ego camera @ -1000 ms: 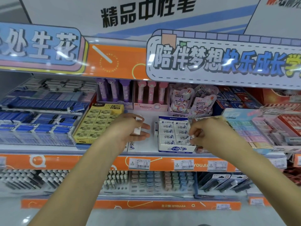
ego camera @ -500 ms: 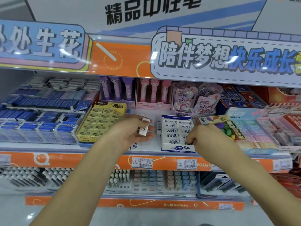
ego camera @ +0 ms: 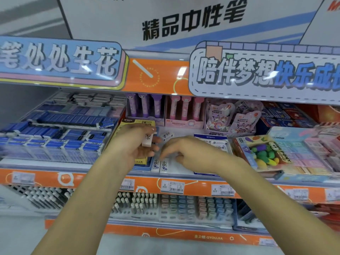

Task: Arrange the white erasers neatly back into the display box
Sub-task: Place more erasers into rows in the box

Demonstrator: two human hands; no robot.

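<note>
My left hand (ego camera: 135,144) holds one white eraser (ego camera: 147,139) upright between thumb and fingers, above the shelf. My right hand (ego camera: 191,156) reaches left across the shelf with loosely curled, empty fingers, its tips just above two white erasers (ego camera: 159,165) lying side by side near the shelf's front edge. Another loose white eraser (ego camera: 166,135) lies further back. The blue-and-white display box (ego camera: 211,138) with white erasers in it stands behind my right hand and is mostly hidden by it.
A yellow 2B eraser box (ego camera: 140,123) stands left of the loose erasers. A colourful toy-eraser pack (ego camera: 261,153) leans right of the display box. Blue erasers (ego camera: 55,137) fill the left, pastel ones (ego camera: 312,155) the right. An orange price rail (ego camera: 173,186) edges the shelf.
My right hand has left the front of the display box and moved left over the loose erasers. My left hand still holds its eraser. The view has shifted a little to the left.
</note>
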